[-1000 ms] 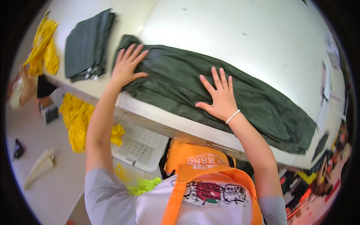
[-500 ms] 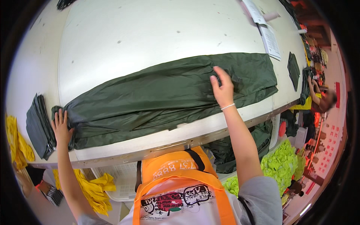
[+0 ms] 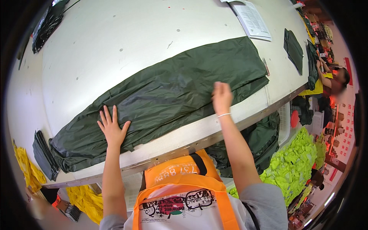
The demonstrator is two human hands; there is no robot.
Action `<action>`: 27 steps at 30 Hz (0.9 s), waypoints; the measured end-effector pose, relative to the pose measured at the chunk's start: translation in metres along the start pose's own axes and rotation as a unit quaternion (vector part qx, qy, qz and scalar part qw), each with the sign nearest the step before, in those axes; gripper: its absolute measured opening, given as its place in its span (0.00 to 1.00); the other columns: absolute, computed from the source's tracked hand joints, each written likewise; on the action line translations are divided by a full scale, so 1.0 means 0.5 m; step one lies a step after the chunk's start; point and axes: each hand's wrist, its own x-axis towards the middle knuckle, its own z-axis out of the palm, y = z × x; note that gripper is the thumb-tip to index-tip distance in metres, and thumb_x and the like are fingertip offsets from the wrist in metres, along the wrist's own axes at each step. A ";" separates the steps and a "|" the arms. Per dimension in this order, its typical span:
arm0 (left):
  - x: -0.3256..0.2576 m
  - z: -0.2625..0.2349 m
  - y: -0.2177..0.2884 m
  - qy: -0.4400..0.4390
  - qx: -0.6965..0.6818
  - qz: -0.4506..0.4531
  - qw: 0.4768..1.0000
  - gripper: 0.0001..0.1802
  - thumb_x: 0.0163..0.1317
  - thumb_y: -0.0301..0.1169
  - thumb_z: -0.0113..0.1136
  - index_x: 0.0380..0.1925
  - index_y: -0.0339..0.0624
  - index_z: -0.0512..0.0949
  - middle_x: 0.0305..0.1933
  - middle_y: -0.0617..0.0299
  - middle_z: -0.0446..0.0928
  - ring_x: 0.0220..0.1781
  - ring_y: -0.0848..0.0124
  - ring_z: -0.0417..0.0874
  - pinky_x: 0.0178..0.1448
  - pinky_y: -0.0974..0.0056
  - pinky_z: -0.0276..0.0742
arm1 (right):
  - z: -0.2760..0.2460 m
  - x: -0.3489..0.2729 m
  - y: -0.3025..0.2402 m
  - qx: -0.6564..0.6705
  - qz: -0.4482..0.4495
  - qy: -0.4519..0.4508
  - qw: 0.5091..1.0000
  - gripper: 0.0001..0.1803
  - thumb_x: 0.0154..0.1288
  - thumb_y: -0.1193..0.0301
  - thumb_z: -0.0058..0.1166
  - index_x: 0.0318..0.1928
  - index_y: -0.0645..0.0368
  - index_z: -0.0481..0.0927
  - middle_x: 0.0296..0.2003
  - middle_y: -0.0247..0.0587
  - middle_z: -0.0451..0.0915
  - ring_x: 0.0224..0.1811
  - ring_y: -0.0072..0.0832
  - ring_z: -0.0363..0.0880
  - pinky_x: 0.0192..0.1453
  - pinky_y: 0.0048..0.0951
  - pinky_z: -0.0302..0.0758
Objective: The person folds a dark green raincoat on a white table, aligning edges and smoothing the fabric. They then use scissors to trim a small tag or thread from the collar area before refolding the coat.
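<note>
A long piece of thin, dark green, slightly shiny fabric (image 3: 172, 82) lies folded lengthwise and wrinkled across the white table (image 3: 126, 50). My left hand (image 3: 112, 129) rests flat on its left half, fingers spread, so it is open. Over the near edge of the right half is my right hand (image 3: 222, 99), with curled fingers turned toward the cloth. Its fingertips are hidden and slightly blurred, and whether they pinch any fabric does not show.
Folded dark green pieces (image 3: 45, 155) stand left of the fabric; another (image 3: 293, 51) lies right, near printed papers (image 3: 251, 19). Dark plastic-like bundles (image 3: 50, 25) sit far left. Below the table edge are yellow fabric (image 3: 85, 201) and lime-green fabric (image 3: 293, 165). A co-worker (image 3: 337, 82) stands right.
My left hand has moved right, from the fabric's left end onto its left half. The right hand has come down toward the near edge, its fingers now curled. The fabric looks flatter on the right.
</note>
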 end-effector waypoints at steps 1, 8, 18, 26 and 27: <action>-0.001 -0.001 0.003 -0.001 0.003 0.002 1.000 0.46 0.53 0.57 0.60 0.71 0.59 0.55 0.77 0.54 0.42 0.77 0.47 0.43 0.71 0.33 0.40 | -0.033 0.040 0.048 -0.010 -0.022 0.094 0.995 0.20 0.67 0.56 0.53 0.35 0.66 0.76 0.28 0.51 0.80 0.31 0.43 0.79 0.40 0.38 0.74; 0.020 -0.054 0.032 0.073 -0.012 -0.003 0.997 0.46 0.54 0.58 0.58 0.71 0.56 0.56 0.77 0.56 0.45 0.77 0.49 0.43 0.72 0.35 0.39 | -0.136 0.124 0.148 0.220 0.207 0.082 0.950 0.17 0.57 0.73 0.57 0.17 0.60 0.65 0.17 0.30 0.64 0.22 0.20 0.62 0.29 0.26 0.65; 0.019 0.032 0.028 0.040 0.026 -0.026 0.999 0.48 0.53 0.61 0.56 0.71 0.53 0.54 0.77 0.53 0.44 0.76 0.46 0.44 0.71 0.34 0.41 | -0.182 0.101 0.110 -0.220 -0.045 0.277 0.934 0.39 0.51 0.81 0.59 0.64 0.61 0.59 0.64 0.67 0.50 0.61 0.55 0.62 0.65 0.44 0.60; 0.033 0.033 0.031 0.037 0.029 -0.012 0.999 0.49 0.52 0.62 0.55 0.71 0.52 0.54 0.77 0.53 0.43 0.76 0.46 0.44 0.71 0.35 0.41 | -0.011 0.311 0.021 -0.306 -0.382 -0.050 0.870 0.34 0.60 0.52 0.55 0.64 0.51 0.67 0.66 0.46 0.62 0.70 0.45 0.53 0.70 0.53 0.52; 0.033 0.036 0.028 0.033 0.037 -0.012 0.999 0.50 0.53 0.63 0.54 0.71 0.52 0.54 0.77 0.53 0.43 0.77 0.47 0.43 0.72 0.35 0.41 | -0.005 0.350 0.041 -0.317 -0.386 -0.058 0.864 0.34 0.61 0.49 0.52 0.64 0.50 0.67 0.66 0.46 0.62 0.71 0.45 0.53 0.70 0.53 0.51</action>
